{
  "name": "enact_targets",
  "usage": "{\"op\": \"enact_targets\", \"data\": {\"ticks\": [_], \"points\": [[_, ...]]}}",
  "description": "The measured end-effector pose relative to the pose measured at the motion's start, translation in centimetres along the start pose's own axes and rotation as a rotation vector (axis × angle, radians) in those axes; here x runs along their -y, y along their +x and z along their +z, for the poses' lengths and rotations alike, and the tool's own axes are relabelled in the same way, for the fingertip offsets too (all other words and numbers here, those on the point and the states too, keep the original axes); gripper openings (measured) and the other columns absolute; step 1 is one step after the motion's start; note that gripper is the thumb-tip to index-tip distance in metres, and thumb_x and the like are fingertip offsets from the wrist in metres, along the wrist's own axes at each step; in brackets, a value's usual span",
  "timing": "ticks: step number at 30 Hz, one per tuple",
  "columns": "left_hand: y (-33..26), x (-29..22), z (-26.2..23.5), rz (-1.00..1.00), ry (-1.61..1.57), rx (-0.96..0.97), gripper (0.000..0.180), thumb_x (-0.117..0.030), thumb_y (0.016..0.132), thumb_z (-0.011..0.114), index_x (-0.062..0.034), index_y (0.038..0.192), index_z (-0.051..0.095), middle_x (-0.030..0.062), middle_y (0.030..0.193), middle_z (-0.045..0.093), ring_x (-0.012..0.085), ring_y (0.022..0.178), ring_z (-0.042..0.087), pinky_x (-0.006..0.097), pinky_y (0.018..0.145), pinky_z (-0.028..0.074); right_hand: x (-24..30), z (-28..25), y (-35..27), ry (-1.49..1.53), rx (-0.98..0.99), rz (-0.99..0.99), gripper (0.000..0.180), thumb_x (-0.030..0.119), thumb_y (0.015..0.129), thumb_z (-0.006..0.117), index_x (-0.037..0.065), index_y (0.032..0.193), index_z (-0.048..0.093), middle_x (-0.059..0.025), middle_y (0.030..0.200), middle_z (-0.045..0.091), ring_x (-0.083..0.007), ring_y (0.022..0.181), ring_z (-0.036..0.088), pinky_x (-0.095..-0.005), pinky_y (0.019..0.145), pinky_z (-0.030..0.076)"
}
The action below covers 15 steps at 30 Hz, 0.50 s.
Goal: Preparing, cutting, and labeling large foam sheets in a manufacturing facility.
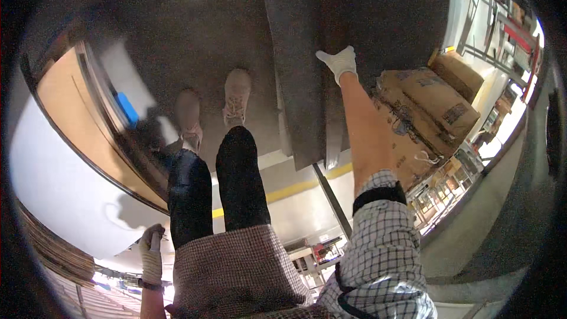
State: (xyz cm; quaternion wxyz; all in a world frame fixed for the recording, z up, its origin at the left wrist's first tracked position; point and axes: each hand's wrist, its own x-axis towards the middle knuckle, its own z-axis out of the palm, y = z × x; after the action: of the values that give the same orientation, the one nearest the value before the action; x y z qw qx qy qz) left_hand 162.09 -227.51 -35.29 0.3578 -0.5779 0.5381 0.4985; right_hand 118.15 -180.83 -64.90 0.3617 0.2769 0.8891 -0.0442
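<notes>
The right hand (339,64), in a pale knitted glove, is showing against a long dark grey beam (295,71), near its right side, with the thumb sticking out to the left, apart from the other fingers. Those fingers are partly hiding from view, so I cannot tell whether the hand is gripping or touching anything. The beam, the nearest thing to it, is running from the upper edge of the view down to a blunt end near the middle. A checked sleeve (384,254) is covering much of the right arm, with a black band (379,198) circling it near the cuff.

The left hand (152,254), gloved too, is hanging low on the left with its fingers partly curled (whether they are closing on something, I cannot tell). It is showing just beside the lower edge of a large white sheet (65,183), which is lying alongside a tan board (71,106).

Farther out, a bulky brown cardboard box (422,130) is sitting right of the bare right forearm. Two pale shoes (237,91) are standing left of the beam, on a dark surface. A small blue object (127,109) is lying beyond the tan board, and a yellow stripe (292,193) is crossing the pale floor behind the legs.
</notes>
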Motion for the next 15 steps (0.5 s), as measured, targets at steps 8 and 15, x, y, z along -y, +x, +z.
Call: {"op": "enact_targets", "data": {"ticks": [8, 15], "points": [[2.4, -9.3, 7.5, 0.235, -0.015, 0.218, 0.031, -0.002, 0.094, 0.055, 0.0011, 0.125, 0.057, 0.0108, 0.117, 0.064, 0.0174, 0.11, 0.058, 0.03, 0.098, 0.044, 0.0, 1.0, -9.9, -0.324, 0.197, -0.539, 0.106, 0.045, 0.058, 0.086, -0.004, 0.14, 0.042, -0.0226, 0.134, 0.055, -0.0354, 0.122, 0.056, -0.0386, 0.102, 0.046], [-1.9, -7.5, 7.4, 0.536, -0.074, -0.086, 0.06, -0.023, 0.1, 0.053, -0.008, 0.151, 0.026, 0.0147, 0.149, 0.035, 0.0262, 0.131, 0.043, 0.042, 0.112, 0.034, 3.0, 0.5, -36.7, 0.634, 0.783, -1.172, 0.079, 0.04, 0.056, 0.086, 0.002, 0.12, 0.061, -0.0196, 0.116, 0.065, -0.0335, 0.106, 0.063, -0.0416, 0.092, 0.05]]}}
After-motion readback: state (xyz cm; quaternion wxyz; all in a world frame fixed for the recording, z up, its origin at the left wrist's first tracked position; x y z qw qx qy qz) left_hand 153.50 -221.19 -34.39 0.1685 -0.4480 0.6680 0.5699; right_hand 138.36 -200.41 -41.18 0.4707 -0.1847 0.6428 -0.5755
